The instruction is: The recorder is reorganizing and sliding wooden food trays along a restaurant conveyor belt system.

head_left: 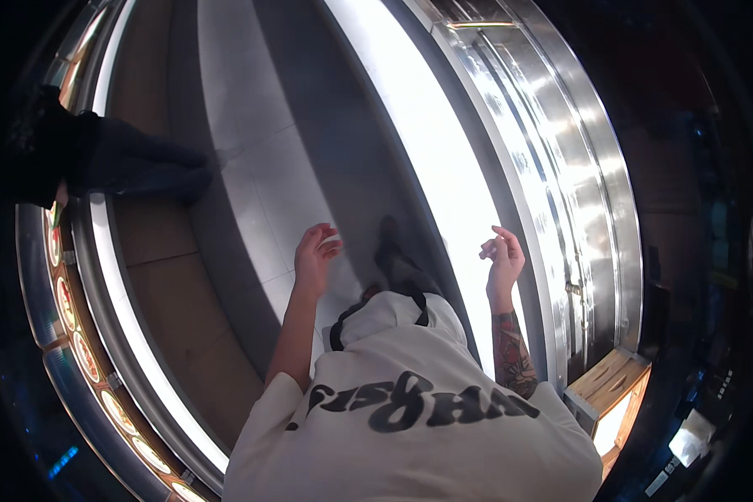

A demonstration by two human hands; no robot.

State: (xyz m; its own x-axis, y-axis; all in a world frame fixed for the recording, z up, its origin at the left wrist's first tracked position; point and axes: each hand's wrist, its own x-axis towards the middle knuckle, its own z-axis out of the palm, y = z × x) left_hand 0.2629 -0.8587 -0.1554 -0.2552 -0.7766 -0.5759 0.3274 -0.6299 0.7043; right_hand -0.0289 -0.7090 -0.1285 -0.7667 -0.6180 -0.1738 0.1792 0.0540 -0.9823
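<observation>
Both of my hands hang in the air in front of my body, well apart from each other. My left hand (316,253) is loosely curled above the grey floor (268,167), its fingers a little apart and nothing in them. Over the bright white lit panel (443,159) is my right hand (504,258), also empty, with the fingers half bent and spread. It is nearest to the shiny metal counter (590,209) on my right but does not appear to touch it. A cream shirt (410,418) with dark lettering covers my body.
On the left another person in dark trousers (142,159) stands by a counter edged with a white light strip (113,259). Round lit food pictures (85,356) line that side. A wooden box (611,381) with a glowing side sits at the lower right.
</observation>
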